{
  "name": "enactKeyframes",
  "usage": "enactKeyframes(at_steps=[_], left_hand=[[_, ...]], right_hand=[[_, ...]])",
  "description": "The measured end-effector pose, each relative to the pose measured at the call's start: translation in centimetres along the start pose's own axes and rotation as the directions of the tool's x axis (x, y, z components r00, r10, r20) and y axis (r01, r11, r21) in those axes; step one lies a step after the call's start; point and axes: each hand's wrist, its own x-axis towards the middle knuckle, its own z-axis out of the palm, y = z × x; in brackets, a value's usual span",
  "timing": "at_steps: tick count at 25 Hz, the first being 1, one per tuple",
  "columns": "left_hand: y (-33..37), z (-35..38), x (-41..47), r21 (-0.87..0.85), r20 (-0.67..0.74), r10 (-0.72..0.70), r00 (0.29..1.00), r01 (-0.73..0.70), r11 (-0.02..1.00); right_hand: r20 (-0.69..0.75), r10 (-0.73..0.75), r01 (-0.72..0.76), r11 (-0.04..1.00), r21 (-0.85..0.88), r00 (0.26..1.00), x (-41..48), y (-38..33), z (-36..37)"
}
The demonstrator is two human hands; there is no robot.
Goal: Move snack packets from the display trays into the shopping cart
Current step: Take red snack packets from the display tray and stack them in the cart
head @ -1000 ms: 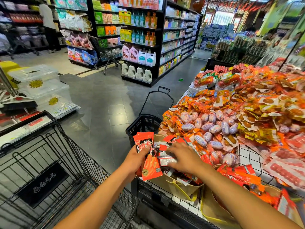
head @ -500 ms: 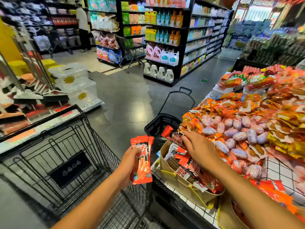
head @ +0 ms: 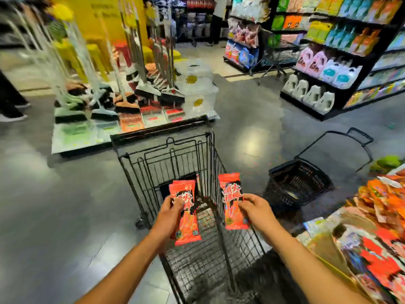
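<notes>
- the left hand point(head: 169, 215) is closed around a red snack packet point(head: 186, 216), thumb across the printed front and fingers behind; whether it holds one packet or more cannot be told.
- the right hand point(head: 255, 210) pinches a second red packet point(head: 231, 201) by its right edge, thumb on the front.
- both packets stand roughly upright, side by side with a gap between them, held above the open top of the shopping cart point(head: 166, 159).
- the cart is black wire and sits straight ahead between the two forearms, with its far wall towards the aisle.
- on the right edge the display trays point(head: 326, 253) show as a blurred yellowish rim, heaped with red and orange snack packs point(head: 383, 200).
- a black hand basket point(head: 300, 183) with a raised handle stands on the grey floor point(head: 252, 119), between the cart and the trays.
- beyond the cart, brooms point(head: 140, 95) stand on a low platform, with clear plastic boxes point(head: 197, 88) just beside them.
- farther right, dark shelves carry detergent bottles point(head: 317, 93).
</notes>
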Motion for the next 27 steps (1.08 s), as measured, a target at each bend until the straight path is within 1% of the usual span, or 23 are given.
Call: enactKeyframes(at_steps=[2,5,7,9,11,14,17,19,22,25,27], left_hand=[[-1.4,-4.5,1.8,-0.003,-0.098,-0.013,0.995,0.012,1.0],[-3.7,-9.6,4.5,0.0,-0.216,-0.029,0.976,0.029,1.0],[-4.5,-11.8,5.5,-0.009,-0.264,-0.03,0.964,0.029,1.0],[-5.8,-13.6,6.9,-0.015,-0.3,-0.04,0.953,0.037,0.999],[-6.6,-14.6,8.0,-0.045,-0.331,-0.046,0.942,0.033,0.998],[-8.4,-15.5,9.7,-0.117,-0.407,-0.055,0.912,0.007,0.993],[-10.2,-15.7,11.1,-0.184,-0.428,-0.073,0.901,-0.008,0.983],[-11.6,-15.9,11.8,-0.263,-0.427,-0.102,0.898,-0.016,0.965],[-14.0,-16.5,12.9,-0.301,-0.453,-0.109,0.885,-0.036,0.953],[-14.9,-16.9,13.5,-0.301,-0.443,-0.109,0.89,-0.033,0.953],[-14.7,-17.0,13.8,-0.297,-0.428,-0.113,0.897,-0.021,0.955]], right_hand=[[0.072,0.072,-0.07,0.997,-0.027,0.995,2.1,0.6,4.9],[0.161,0.108,-0.086,0.987,-0.139,0.981,5.5,2.6,11.6],[0.206,0.14,-0.096,0.973,-0.211,0.968,7.5,4.3,15.1],[0.284,0.174,-0.102,0.962,-0.252,0.943,9.7,6.5,18.2],[0.315,0.241,-0.138,0.939,-0.315,0.918,12.3,9.5,21.0],[0.334,0.327,-0.194,0.907,-0.374,0.884,16.8,16.2,25.3],[0.355,0.386,-0.221,0.878,-0.425,0.852,20.3,23.4,30.1],[0.338,0.406,-0.243,0.868,-0.433,0.849,22.0,27.1,33.3],[0.306,0.465,-0.324,0.851,-0.413,0.831,23.9,31.6,38.1],[0.299,0.439,-0.265,0.838,-0.477,0.848,24.4,34.4,40.6],[0.301,0.409,-0.237,0.848,-0.474,0.861,24.3,34.8,40.9]])
